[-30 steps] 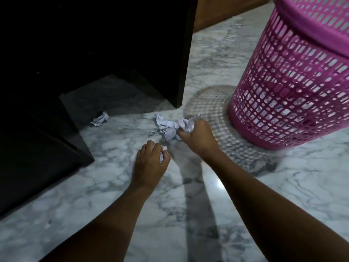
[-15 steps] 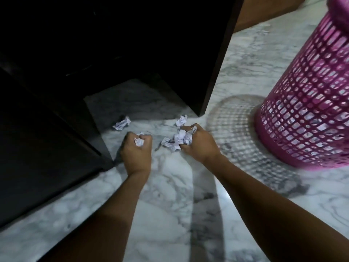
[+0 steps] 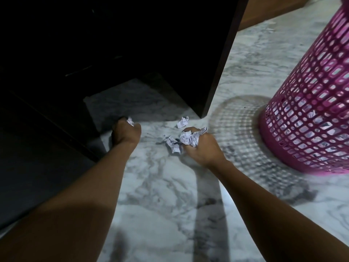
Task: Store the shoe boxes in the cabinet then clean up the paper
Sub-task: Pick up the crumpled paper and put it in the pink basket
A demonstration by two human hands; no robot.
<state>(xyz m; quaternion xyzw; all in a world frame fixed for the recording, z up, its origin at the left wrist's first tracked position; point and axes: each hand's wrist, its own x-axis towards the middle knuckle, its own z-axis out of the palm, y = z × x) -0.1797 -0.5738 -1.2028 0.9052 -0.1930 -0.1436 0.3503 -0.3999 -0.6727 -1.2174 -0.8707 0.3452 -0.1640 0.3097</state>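
Down on a marble floor (image 3: 170, 195), a person gathers crumpled paper with both hands in front of a dark cabinet (image 3: 151, 44). The left hand (image 3: 126, 133) is curled into a fist at the cabinet's shadowed foot, gripping a small wad (image 3: 130, 121) that peeks out above the knuckles. The right hand (image 3: 202, 148) closes its fingers around a larger bunch of paper (image 3: 189, 138), white with faint print and heavily creased. A crumpled strip (image 3: 172, 145) lies just left of that fist, its long axis running from upper left to lower right; whether the hand holds it cannot be told. One loose scrap (image 3: 182, 121) lies apart on the floor between the hands, its longer side slanting toward the upper right. A pink basket (image 3: 311, 110) stands to the right.
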